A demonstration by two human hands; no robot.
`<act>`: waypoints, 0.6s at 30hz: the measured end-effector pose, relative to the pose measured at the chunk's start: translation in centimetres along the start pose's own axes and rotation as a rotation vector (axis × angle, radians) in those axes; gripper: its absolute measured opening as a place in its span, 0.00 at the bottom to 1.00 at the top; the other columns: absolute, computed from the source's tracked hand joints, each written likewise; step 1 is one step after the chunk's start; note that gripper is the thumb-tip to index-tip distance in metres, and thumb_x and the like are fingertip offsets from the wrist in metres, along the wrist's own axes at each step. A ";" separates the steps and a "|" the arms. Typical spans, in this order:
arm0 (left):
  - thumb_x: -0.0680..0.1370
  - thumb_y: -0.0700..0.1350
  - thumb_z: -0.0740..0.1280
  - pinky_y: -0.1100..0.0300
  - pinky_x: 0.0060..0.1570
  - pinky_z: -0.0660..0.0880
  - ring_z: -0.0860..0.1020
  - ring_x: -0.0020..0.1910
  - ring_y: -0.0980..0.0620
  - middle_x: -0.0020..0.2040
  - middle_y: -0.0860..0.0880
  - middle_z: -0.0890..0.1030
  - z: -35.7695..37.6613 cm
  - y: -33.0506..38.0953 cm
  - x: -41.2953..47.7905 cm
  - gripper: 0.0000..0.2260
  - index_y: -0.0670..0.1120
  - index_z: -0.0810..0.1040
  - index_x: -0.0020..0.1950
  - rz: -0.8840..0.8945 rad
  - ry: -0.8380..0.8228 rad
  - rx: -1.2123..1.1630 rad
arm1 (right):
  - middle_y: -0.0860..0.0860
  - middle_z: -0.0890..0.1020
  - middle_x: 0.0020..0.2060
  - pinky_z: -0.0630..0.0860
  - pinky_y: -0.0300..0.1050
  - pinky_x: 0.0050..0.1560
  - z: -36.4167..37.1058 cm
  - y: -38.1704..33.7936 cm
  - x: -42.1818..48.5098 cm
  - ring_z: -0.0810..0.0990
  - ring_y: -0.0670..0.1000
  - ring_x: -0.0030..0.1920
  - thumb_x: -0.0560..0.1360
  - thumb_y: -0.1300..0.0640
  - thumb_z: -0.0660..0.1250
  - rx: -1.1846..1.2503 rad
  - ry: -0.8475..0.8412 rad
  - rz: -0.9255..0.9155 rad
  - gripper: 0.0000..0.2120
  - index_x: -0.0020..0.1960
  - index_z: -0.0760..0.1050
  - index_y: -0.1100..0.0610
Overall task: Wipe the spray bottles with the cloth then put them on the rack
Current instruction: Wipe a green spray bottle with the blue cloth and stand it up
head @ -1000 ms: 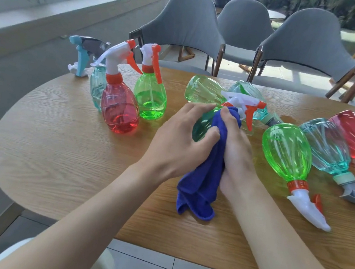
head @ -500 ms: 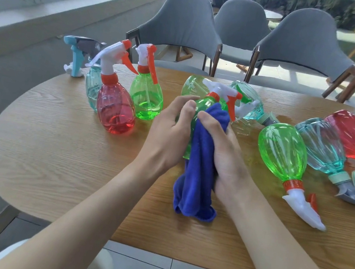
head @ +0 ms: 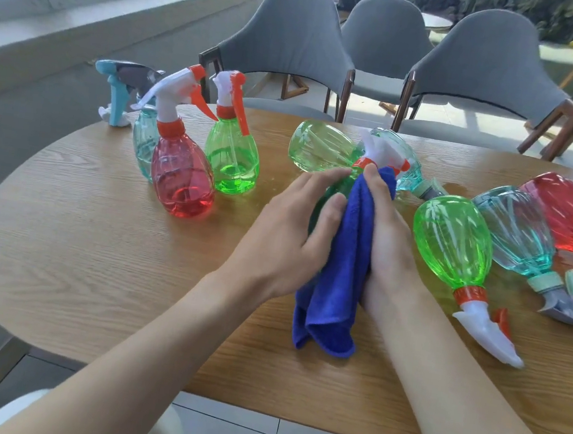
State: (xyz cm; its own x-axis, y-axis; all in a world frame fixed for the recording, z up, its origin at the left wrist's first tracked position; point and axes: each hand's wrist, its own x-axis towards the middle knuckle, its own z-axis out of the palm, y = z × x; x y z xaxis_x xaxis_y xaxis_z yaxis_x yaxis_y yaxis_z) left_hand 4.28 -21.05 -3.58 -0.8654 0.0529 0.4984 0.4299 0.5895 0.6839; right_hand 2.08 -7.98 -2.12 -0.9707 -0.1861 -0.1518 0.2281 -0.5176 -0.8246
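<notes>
Fingers [head: 318, 181] of the left hand [head: 285, 238] curl round the green spray bottle [head: 342, 186], held between both hands over the middle of the counter [head: 89, 263], its long axis near upright, nozzle tipped toward the far edge. Right hand [head: 389, 241], equally close, grips the blue cloth [head: 340, 278] against its right side, forearms converging from the near edge.

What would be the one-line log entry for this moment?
stage: wipe | left hand: holds green bottle | right hand: grips blue cloth against it | rack: not in view
</notes>
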 end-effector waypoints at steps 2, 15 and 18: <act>0.88 0.48 0.57 0.58 0.69 0.72 0.78 0.69 0.56 0.68 0.51 0.81 -0.5 -0.2 0.4 0.18 0.47 0.75 0.76 -0.021 0.029 -0.020 | 0.53 0.83 0.40 0.82 0.45 0.39 0.4 0.3 -0.1 0.85 0.51 0.39 0.82 0.49 0.71 0.000 -0.087 -0.024 0.12 0.57 0.78 0.56; 0.88 0.48 0.56 0.64 0.67 0.71 0.78 0.67 0.58 0.67 0.53 0.82 -0.1 0.1 0.2 0.18 0.49 0.77 0.74 -0.073 0.060 -0.027 | 0.55 0.85 0.45 0.83 0.47 0.44 0.2 1.1 0.7 0.86 0.53 0.46 0.80 0.48 0.74 -0.069 -0.063 -0.067 0.17 0.61 0.79 0.59; 0.88 0.51 0.54 0.66 0.59 0.74 0.81 0.58 0.62 0.57 0.55 0.85 -0.5 0.1 0.8 0.18 0.51 0.78 0.72 -0.241 0.146 -0.158 | 0.58 0.87 0.52 0.83 0.50 0.52 0.7 1.8 0.6 0.88 0.56 0.52 0.74 0.46 0.80 -0.177 -0.120 -0.113 0.25 0.63 0.78 0.58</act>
State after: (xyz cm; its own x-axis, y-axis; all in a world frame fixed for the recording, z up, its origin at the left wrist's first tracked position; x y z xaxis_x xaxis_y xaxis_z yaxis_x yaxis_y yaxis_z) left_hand 3.76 -21.37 -2.89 -0.9058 -0.1960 0.3756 0.2620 0.4375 0.8602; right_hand 2.01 -9.58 -3.35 -0.9711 -0.2387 0.0038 0.0919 -0.3885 -0.9168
